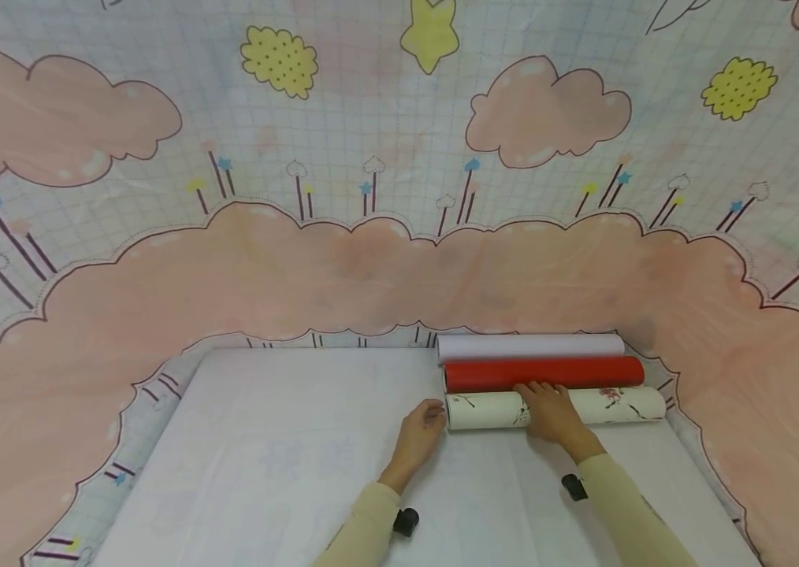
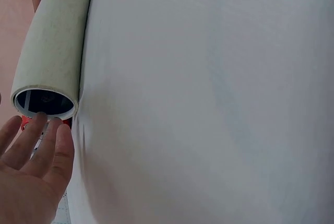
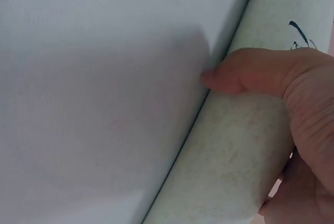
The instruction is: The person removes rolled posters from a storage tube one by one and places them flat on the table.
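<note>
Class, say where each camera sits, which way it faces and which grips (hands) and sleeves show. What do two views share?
Head: on the head, facing forward and down at the white roll, red roll and floral-print roll; left grip, right grip and sleeves show.
Left wrist: on that wrist, facing the left grip and the floral-print roll's open end; the right grip shows partly.
Right wrist: on that wrist, facing the right grip holding the floral-print roll.
Both wrist views share that roll and the right grip.

I have both forearms (image 1: 629,516) reaching forward; left hand (image 1: 415,435), fingers loosely extended; right hand (image 1: 557,417) gripping, thumb and fingers curled.
</note>
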{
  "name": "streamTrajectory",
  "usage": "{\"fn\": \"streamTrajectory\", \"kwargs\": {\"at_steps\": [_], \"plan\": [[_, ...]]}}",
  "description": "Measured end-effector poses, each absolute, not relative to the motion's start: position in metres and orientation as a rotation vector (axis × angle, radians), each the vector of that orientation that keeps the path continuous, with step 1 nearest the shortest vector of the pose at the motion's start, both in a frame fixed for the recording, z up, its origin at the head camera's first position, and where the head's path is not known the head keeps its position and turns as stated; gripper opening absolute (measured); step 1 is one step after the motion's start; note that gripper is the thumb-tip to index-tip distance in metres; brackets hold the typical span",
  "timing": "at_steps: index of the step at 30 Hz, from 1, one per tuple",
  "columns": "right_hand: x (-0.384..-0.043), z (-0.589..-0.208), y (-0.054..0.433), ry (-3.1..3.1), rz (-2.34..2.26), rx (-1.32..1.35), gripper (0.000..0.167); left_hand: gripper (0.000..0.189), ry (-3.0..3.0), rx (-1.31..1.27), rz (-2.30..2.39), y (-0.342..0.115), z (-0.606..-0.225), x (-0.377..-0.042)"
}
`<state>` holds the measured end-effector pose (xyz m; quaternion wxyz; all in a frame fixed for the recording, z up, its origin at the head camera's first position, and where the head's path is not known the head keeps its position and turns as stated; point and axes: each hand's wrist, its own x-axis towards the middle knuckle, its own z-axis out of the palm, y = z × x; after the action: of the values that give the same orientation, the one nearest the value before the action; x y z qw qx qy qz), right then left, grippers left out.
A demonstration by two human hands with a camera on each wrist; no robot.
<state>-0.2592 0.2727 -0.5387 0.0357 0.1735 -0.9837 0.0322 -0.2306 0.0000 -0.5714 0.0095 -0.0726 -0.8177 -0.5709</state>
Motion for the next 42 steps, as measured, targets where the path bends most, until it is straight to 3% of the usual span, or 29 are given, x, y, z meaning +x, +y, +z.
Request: {"fn": "streamTrajectory", "kwargs": {"at_steps": [42], "plan": [[-0.222,-0.53,0.237,-2.969,0.153,0.494,0.069,0.027,-2.635,-0.221,-1.702,-0.03,-0.57,-0.2]]}}
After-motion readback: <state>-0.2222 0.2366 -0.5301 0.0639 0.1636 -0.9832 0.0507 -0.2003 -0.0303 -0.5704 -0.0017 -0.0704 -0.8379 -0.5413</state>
